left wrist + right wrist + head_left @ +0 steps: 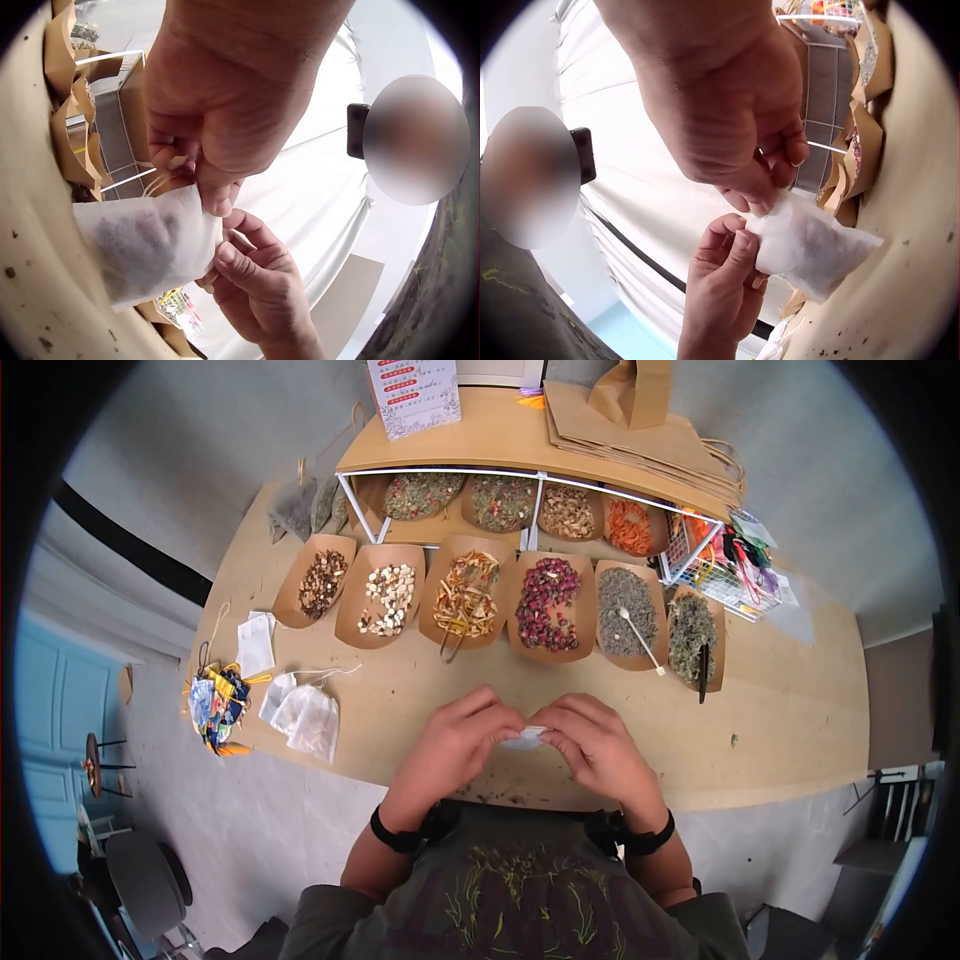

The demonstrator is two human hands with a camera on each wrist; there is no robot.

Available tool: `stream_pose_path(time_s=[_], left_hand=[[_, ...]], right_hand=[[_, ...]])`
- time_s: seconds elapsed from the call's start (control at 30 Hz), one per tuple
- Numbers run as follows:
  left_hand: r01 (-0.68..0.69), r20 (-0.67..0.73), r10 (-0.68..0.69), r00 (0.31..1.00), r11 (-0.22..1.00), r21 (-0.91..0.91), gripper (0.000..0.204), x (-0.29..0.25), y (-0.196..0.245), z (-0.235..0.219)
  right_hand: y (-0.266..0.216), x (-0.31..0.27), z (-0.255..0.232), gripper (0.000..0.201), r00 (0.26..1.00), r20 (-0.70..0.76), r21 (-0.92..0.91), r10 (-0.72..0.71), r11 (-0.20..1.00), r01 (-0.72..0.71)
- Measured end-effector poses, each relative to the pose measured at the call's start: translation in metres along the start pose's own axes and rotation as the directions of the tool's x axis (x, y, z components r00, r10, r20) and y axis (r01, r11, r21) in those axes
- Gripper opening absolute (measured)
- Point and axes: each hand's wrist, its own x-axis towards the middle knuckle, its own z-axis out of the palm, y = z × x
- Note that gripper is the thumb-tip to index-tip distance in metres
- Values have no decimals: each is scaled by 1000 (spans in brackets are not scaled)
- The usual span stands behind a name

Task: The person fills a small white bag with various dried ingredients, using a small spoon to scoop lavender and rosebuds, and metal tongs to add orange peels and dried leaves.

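A white, see-through pouch with dark, purplish contents hangs between both hands over the table's front edge. In the left wrist view the filled pouch shows whole, with thin string at its top. My left hand pinches one top corner between thumb and fingers; it is the large hand in the left wrist view. My right hand pinches the opposite top corner, seen close as the large hand in the right wrist view. The pouch bulges below the fingertips.
Paper trays of dried ingredients stand in a row behind the hands, such as red buds and grey-purple flowers with a spoon. More trays sit under a wooden shelf. White pouches and patterned sachets lie at left.
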Motion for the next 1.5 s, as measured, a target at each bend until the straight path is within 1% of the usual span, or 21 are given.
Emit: stream_pose_path(time_s=[0.17, 0.23, 0.33, 0.43, 0.5, 0.57, 0.63, 0.73, 0.8, 0.87, 0.93, 0.97, 1.03, 1.1, 1.13, 1.2, 1.27, 1.37, 1.43, 1.47, 1.5], left_hand=[[-2, 52, 1, 999, 1000, 22, 14, -2, 1, 2], [39, 159, -45, 986, 998, 42, 18, -3, -1, 8], [36, 203, -52, 978, 996, 85, 21, -4, -5, 13], [59, 154, -62, 986, 998, 24, 19, -7, -10, 16], [54, 124, -55, 991, 998, 16, 19, -5, -3, 11], [50, 92, -50, 994, 999, 10, 19, -4, -1, 8], [67, 145, -61, 987, 997, -37, 20, -4, -3, 7], [75, 199, -71, 978, 997, -14, 21, -5, -2, 8], [104, 211, -97, 973, 994, -20, 20, -4, 0, 11], [133, 221, -124, 967, 991, -25, 20, -7, -3, 13], [101, 251, -120, 960, 991, 91, 20, -10, -13, 18], [100, 252, -120, 960, 991, 92, 20, -9, -13, 17], [60, 345, -61, 936, 998, 15, 20, -9, -12, 13], [32, 330, -41, 943, 999, 35, 20, -4, -8, 10], [5, 312, -21, 950, 999, 54, 20, -2, -5, 8], [-5, 299, -5, 954, 1000, 31, 21, 0, -3, 4], [-15, 288, 12, 958, 1000, 6, 21, 2, 3, 0], [-72, 344, 63, 937, 997, 15, 23, 3, 13, -2], [-170, 335, 173, 926, 985, -38, 25, 3, 15, 2], [-152, 340, 157, 927, 987, -43, 25, 2, 16, 0], [-170, 323, 146, 935, 984, 47, 26, 5, 17, -5]], right_hand=[[8, -1, -3, 34, 996, 35, -51, -83, 995, 84], [9, 0, -3, 33, 994, 59, -81, -91, 992, 96], [8, 0, -2, 33, 992, 61, -82, -107, 990, 112], [8, -2, -2, 33, 994, 56, -103, -91, 990, 96], [10, -5, -2, 33, 993, 121, -77, 2, 997, 8], [11, -7, -3, 33, 990, 142, -60, 14, 998, -5], [12, -7, -3, 33, 986, 163, -42, 25, 999, -18], [12, -6, -5, 32, 991, 131, -72, 1, 997, 8], [10, -5, -7, 33, 995, 85, -116, 49, 992, -39], [12, -7, -7, 33, 995, 92, -105, 40, 994, -30], [12, -6, -7, 33, 995, 99, -94, 28, 995, -18], [11, -5, -8, 33, 995, 102, -76, 11, 997, -3], [11, -6, -8, 33, 995, 99, -57, -3, 998, 9], [16, -7, -10, 30, 978, 208, -104, 36, 994, -14], [16, -8, -11, 30, 978, 204, -103, 34, 995, -13], [16, -11, -10, 25, 951, 305, -2, 45, 999, -47], [19, -11, -13, 22, 957, 288, -26, 39, 999, -33], [25, -7, -23, 19, 967, 255, -45, 13, 999, -1], [29, -4, -28, 18, 960, 271, -50, -67, 995, 83], [29, -4, -31, 18, 959, 278, -38, -56, 997, 70], [26, -4, -35, 18, 955, 280, 62, -97, 995, 83]])
